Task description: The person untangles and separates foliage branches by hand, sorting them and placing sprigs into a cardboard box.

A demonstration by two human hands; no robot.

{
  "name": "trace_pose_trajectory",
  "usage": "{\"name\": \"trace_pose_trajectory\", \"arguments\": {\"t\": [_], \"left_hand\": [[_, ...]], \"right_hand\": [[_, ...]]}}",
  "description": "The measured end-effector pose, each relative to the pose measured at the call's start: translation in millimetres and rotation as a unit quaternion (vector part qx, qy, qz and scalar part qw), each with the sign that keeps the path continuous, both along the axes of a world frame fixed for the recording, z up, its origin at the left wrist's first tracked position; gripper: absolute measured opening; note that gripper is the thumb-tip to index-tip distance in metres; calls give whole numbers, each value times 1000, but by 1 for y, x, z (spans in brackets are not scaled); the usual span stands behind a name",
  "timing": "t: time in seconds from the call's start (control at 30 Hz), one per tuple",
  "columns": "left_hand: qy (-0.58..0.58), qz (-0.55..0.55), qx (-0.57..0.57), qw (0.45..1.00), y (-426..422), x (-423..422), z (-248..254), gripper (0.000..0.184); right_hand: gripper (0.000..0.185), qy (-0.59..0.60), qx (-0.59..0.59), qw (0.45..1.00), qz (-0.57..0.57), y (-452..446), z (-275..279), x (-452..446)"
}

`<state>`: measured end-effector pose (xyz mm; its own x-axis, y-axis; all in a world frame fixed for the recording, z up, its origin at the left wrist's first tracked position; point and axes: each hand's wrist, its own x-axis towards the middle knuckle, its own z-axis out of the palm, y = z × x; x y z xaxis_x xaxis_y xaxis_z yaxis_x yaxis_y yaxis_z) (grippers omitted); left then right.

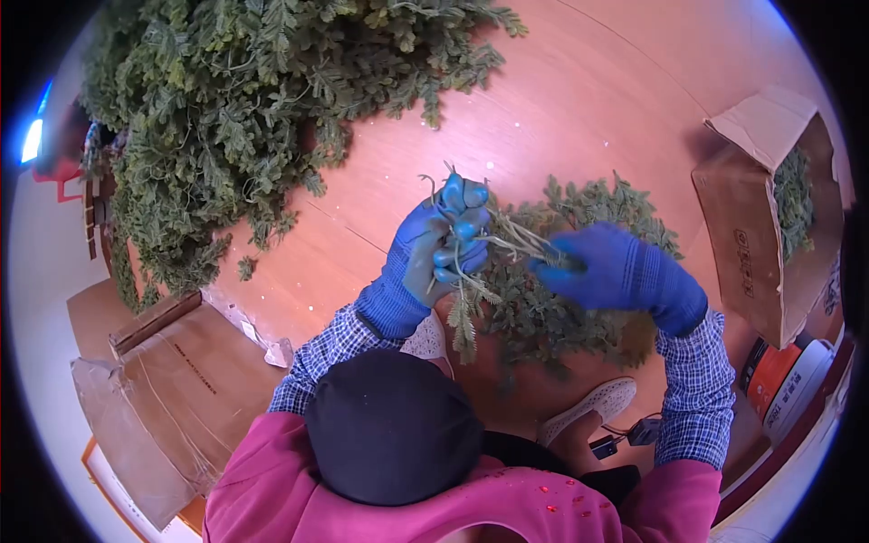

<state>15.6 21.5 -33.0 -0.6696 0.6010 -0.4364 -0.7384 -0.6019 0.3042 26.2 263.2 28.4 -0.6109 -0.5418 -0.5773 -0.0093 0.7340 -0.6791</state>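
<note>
My left hand [444, 242], in a blue knitted glove with a coated palm, is closed round several thin, pale-green stems, whose ends poke out above and below the fist. A small leafy sprig [463, 328] dangles beneath it. More bare stems [518, 242] run from this fist toward my right hand [611, 271]. That hand, gloved alike and slightly blurred, has its fingers curled around the stems' other end. Behind and below both hands spreads a bunch of fern-like green branches [534, 317]; whether it joins the held stems is partly hidden.
A large heap of similar greenery [235, 109] covers the upper left floor. An open carton [742, 226] with greenery inside stands at right, and a flattened carton [195, 389] lies at left. Near my feet are a shoe [588, 407] and a black plug [605, 445]. A white-and-orange bucket [787, 385] stands lower right.
</note>
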Motion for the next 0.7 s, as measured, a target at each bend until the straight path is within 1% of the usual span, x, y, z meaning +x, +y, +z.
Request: {"name": "trace_pose_trajectory", "arguments": {"t": [0.03, 0.07, 0.1, 0.13, 0.17, 0.2, 0.23, 0.27, 0.3, 0.33, 0.37, 0.4, 0.43, 0.47, 0.53, 0.57, 0.63, 0.67, 0.7], "left_hand": [[21, -44, 15, 999, 0, -8, 7, 22], [-18, 76, -166, 983, -15, -21, -6, 20], [-58, 192, -339, 919, -48, -42, -29, 18], [52, 204, -90, 973, -84, -62, -47, 18], [116, 143, 170, 968, -120, -82, -64, 19], [124, 144, 221, 957, -120, -74, -68, 23], [60, 193, 119, 972, -96, -56, -57, 23], [7, 233, 24, 972, -69, -52, -45, 24], [35, 202, 80, 975, -70, -56, -56, 31], [31, 198, 80, 976, -61, -54, -48, 31], [27, 218, 20, 975, -51, -54, -40, 32], [26, 237, -39, 970, -44, -56, -33, 33], [56, 197, 8, 979, -45, -55, -36, 31], [54, 192, 10, 980, -42, -53, -34, 31], [8, 197, 57, 979, -31, -50, -23, 28], [-3, 207, 85, 975, -31, -49, -27, 29], [-26, 212, 97, 972, -28, -44, -28, 31], [-46, 217, 109, 969, -26, -43, -28, 32], [-31, 208, 120, 970, -25, -42, -37, 27]], "right_hand": [[34, 3, -1, 1000, 2, 6, -3, 7], [33, -43, -83, 996, -1, 17, -8, 20], [33, -91, -165, 982, -4, 28, -11, 32], [33, -87, -166, 982, 1, 40, -8, 40], [34, -197, -187, 948, -165, 52, -3, 44], [35, -311, -199, 871, -325, 58, -1, 49], [37, -263, -321, 837, -355, 55, -19, 48], [37, -254, -320, 840, -356, 52, -24, 36], [40, -197, -326, 842, -383, 43, -27, 24], [43, -148, -329, 838, -410, 35, -30, 20], [43, -147, -330, 837, -412, 32, -35, 16], [46, -125, -362, 828, -410, 29, -41, 12], [50, -104, -392, 818, -408, 28, -45, 8], [50, -102, -391, 816, -414, 27, -46, 5], [60, -149, -407, 811, -394, 24, -47, 0], [60, -148, -405, 810, -398, 21, -48, -1], [70, -128, -446, 810, -358, 9, -55, -2], [71, -127, -454, 806, -357, -3, -59, -2], [73, -127, -462, 802, -356, -20, -65, 0]]}}
